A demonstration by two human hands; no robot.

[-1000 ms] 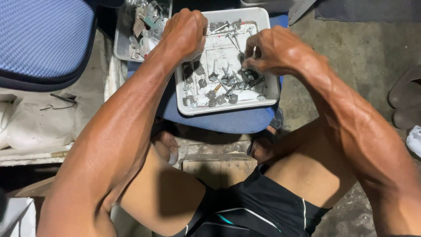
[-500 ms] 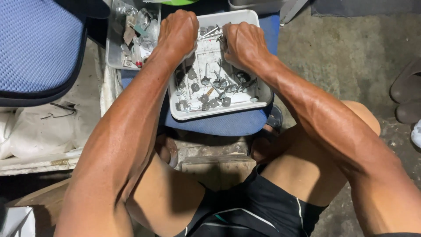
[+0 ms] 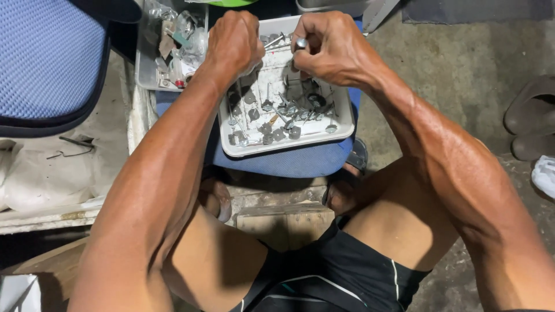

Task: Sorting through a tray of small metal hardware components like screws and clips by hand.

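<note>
Both hands hover close together over the far end of a white tray (image 3: 341,124). The right hand (image 3: 332,46) is curled into a loose fist, its thumb and forefinger pinching a small silver metal piece (image 3: 301,43) on the side facing the left hand. The left hand (image 3: 234,43) is also curled shut, knuckles up; what it grips, if anything, is hidden under the fingers. Just below the hands, inside the tray, lies a scatter of small screws and metal fittings (image 3: 277,121). The tray rests on a blue cushion (image 3: 289,163) in front of the person's knees. Beside the left hand, further out, sits a clear box of odd bits (image 3: 170,40), and beyond that a blue chair seat (image 3: 49,58). Well off past the right arm lie dark sandals (image 3: 529,121) on the concrete floor (image 3: 457,75).
</note>
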